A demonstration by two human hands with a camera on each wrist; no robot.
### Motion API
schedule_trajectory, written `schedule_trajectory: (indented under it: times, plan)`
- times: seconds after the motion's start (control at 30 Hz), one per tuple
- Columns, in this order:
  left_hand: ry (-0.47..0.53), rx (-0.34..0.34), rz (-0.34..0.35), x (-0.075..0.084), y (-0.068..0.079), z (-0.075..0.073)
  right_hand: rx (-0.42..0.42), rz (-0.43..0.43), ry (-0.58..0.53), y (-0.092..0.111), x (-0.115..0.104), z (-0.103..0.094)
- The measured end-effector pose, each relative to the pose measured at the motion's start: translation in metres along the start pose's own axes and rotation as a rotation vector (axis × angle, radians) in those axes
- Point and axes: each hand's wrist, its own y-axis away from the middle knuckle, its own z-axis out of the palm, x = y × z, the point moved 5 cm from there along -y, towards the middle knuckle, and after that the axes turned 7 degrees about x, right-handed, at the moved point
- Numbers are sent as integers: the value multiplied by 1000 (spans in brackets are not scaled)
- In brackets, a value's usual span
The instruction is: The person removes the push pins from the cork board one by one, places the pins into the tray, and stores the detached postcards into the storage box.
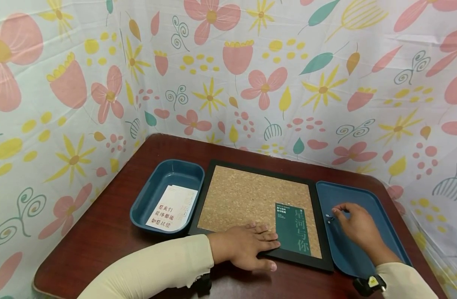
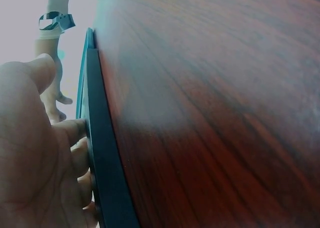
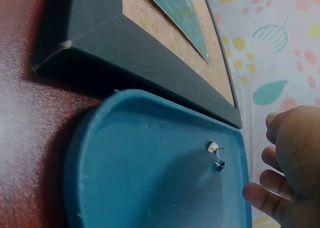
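Note:
My left hand (image 1: 247, 246) lies flat across the front frame of a cork board (image 1: 243, 193), fingers stretched out and fingertips right at the left edge of a green card (image 1: 292, 228). That card stands lengthwise near the board's right side, with pale writing on it. Over the blue shallow tray (image 1: 362, 195) hovers my right hand (image 1: 360, 232), its fingers loosely bent and nothing visible between them. Two silver thumbtacks (image 3: 216, 157) lie in the tray, just below and beside those fingers in the right wrist view.
At the board's left stands a deeper blue tray (image 1: 159, 176) holding several white cards (image 1: 172, 207) with printed writing. Everything rests on a dark red wooden table (image 1: 86, 249). A flower-patterned cloth (image 1: 265, 83) hangs behind and along the left side.

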Motion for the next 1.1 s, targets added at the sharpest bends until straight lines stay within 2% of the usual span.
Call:
schedule_trajectory:
  times: [0.23,0.73,1.1]
  plan:
    - [2,2,-1,0,0,-1,-40,-17,-10,4,-12,4]
    - [4,3,-11,-1,1,-2,-69,-181,-6,16,-41,15]
    - [1,10,-5,1,0,-2,-91,-296,-42,25,-54,25]
